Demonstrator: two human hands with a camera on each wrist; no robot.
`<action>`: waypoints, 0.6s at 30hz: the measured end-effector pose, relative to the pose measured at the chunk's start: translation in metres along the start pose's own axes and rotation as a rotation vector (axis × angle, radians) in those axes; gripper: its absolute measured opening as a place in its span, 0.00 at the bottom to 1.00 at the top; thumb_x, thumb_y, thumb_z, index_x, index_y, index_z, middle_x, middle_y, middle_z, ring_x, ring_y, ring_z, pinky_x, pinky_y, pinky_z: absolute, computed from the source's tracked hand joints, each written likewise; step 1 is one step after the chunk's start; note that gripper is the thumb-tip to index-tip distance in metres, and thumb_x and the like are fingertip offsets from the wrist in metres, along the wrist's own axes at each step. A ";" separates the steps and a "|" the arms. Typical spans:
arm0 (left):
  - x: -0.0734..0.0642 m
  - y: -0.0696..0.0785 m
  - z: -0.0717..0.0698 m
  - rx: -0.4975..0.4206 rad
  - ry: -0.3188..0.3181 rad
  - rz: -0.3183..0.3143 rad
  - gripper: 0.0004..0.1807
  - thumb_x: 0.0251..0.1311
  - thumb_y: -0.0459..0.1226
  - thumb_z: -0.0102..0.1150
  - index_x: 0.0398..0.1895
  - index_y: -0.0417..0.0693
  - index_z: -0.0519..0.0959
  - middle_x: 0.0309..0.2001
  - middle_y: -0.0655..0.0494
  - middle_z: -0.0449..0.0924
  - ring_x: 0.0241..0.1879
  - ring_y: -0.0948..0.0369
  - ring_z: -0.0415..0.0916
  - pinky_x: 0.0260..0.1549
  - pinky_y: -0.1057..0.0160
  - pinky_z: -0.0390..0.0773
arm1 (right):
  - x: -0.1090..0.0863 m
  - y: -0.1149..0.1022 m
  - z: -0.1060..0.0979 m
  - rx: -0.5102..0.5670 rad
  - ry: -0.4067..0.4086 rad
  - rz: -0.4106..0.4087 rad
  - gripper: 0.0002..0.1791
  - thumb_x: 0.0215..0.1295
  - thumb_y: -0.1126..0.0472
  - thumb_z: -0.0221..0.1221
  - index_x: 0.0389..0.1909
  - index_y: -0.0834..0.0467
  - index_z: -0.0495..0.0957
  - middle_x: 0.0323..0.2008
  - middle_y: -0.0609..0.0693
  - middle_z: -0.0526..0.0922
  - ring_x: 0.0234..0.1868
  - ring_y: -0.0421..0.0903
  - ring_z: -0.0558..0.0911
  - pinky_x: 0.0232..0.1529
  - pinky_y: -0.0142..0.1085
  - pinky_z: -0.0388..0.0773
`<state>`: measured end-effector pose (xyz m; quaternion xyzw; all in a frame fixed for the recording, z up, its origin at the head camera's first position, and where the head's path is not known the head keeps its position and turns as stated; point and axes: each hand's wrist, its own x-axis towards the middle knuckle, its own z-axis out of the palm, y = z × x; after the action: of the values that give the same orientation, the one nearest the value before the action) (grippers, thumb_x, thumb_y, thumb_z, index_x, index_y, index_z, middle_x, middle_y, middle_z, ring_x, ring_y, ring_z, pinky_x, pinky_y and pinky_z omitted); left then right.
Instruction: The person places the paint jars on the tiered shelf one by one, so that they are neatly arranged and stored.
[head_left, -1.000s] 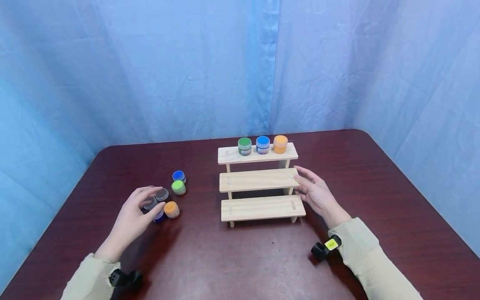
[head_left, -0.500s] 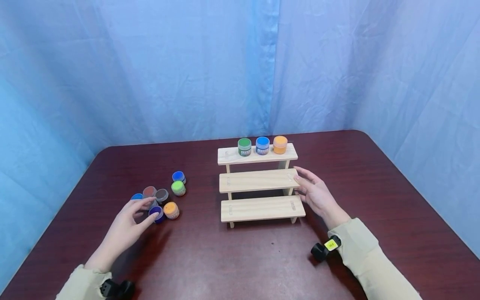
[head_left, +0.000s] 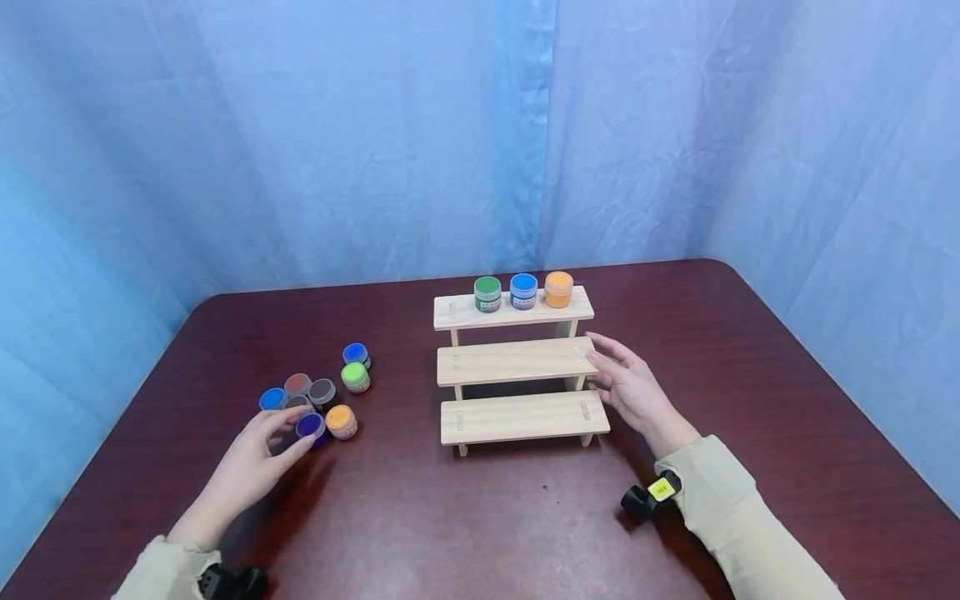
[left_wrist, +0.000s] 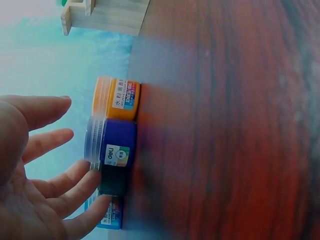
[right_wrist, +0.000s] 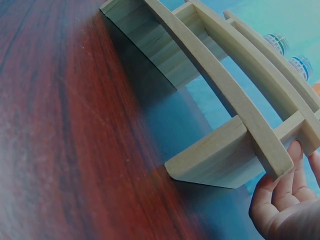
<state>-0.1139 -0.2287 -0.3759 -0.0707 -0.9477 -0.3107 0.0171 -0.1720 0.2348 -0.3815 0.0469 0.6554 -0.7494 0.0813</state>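
Observation:
In the head view my left hand (head_left: 242, 460) hovers around a dark blue paint jar (head_left: 310, 427) with a clear lid. The left wrist view shows its fingers spread, with a gap between the thumb and the jar. An orange paint jar (left_wrist: 117, 99) stands beside the dark blue one; brown (head_left: 297, 384), dark (head_left: 322, 392) and light blue (head_left: 272, 399) jars cluster behind. My right hand (head_left: 636, 390) grips the right end of a three-tier wooden rack (head_left: 517, 419), its thumb on the middle shelf's edge. Green (head_left: 487, 295), blue (head_left: 523, 292) and orange (head_left: 558, 290) jars stand on the top shelf.
A light green jar (head_left: 356, 377) and another blue jar (head_left: 356, 355) stand slightly apart, right of the cluster. The dark red table (head_left: 480, 525) bears everything. Blue curtains (head_left: 360, 142) hang behind and at the sides.
My left hand has come down and slightly left, away from over the dark jars to the dark blue one, uncovering the light blue and brown jars. The right hand stays on the rack.

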 end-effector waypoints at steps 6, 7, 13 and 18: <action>-0.002 -0.003 0.001 -0.003 -0.028 -0.019 0.25 0.62 0.43 0.60 0.59 0.39 0.73 0.51 0.40 0.73 0.48 0.47 0.74 0.49 0.44 0.77 | -0.001 0.000 0.000 0.001 -0.001 0.003 0.33 0.71 0.55 0.52 0.72 0.59 0.53 0.42 0.37 0.76 0.34 0.33 0.79 0.39 0.30 0.75; -0.002 -0.003 0.001 -0.002 -0.031 -0.016 0.25 0.62 0.42 0.60 0.59 0.39 0.73 0.52 0.39 0.72 0.48 0.47 0.74 0.49 0.44 0.77 | -0.001 0.000 0.000 -0.002 0.000 0.004 0.33 0.71 0.55 0.52 0.72 0.59 0.53 0.42 0.37 0.76 0.35 0.33 0.79 0.40 0.30 0.75; -0.002 -0.005 0.003 0.005 -0.041 -0.005 0.24 0.61 0.39 0.60 0.59 0.39 0.72 0.53 0.37 0.72 0.48 0.46 0.75 0.49 0.43 0.77 | -0.001 0.000 0.000 0.000 0.000 0.003 0.33 0.71 0.54 0.52 0.72 0.58 0.53 0.41 0.37 0.76 0.35 0.32 0.80 0.40 0.30 0.75; -0.002 -0.006 0.003 0.010 -0.044 0.006 0.24 0.60 0.35 0.60 0.60 0.38 0.72 0.52 0.37 0.73 0.48 0.45 0.75 0.48 0.42 0.77 | -0.001 0.001 -0.001 0.001 -0.003 0.001 0.33 0.71 0.54 0.52 0.72 0.58 0.53 0.41 0.36 0.77 0.35 0.33 0.80 0.41 0.30 0.75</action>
<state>-0.1125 -0.2316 -0.3816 -0.0801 -0.9492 -0.3043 -0.0026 -0.1713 0.2354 -0.3821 0.0463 0.6549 -0.7498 0.0827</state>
